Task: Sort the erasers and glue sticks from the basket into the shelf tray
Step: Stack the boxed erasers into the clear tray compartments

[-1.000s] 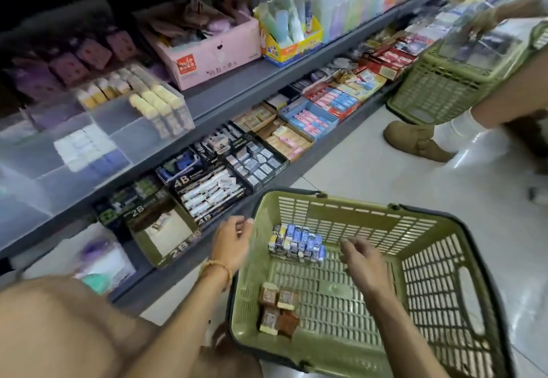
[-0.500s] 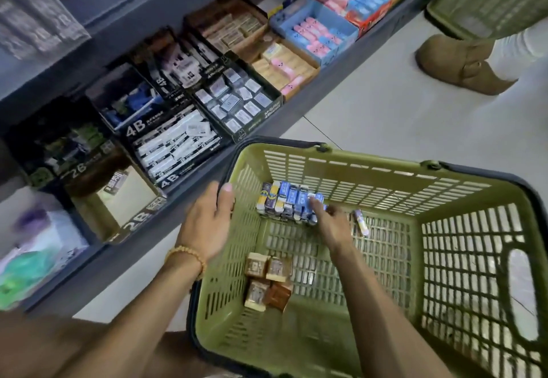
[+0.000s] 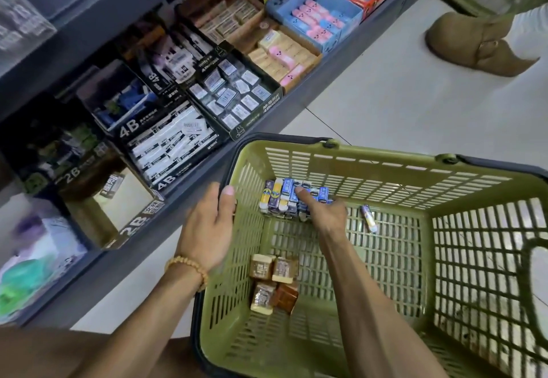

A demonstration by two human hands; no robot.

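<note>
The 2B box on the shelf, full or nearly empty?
Nearly empty. The 2B box shows mostly bare pale floor, with a single small packet lying at its back.

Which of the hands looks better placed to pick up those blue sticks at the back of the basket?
Right. The right hand is already inside the basket, fingers on the blue sticks. The left hand is holding the basket's rim.

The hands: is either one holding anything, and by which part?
The left hand grips the basket by its rim. The right hand touches the glue sticks; a grip cannot be told.
</note>
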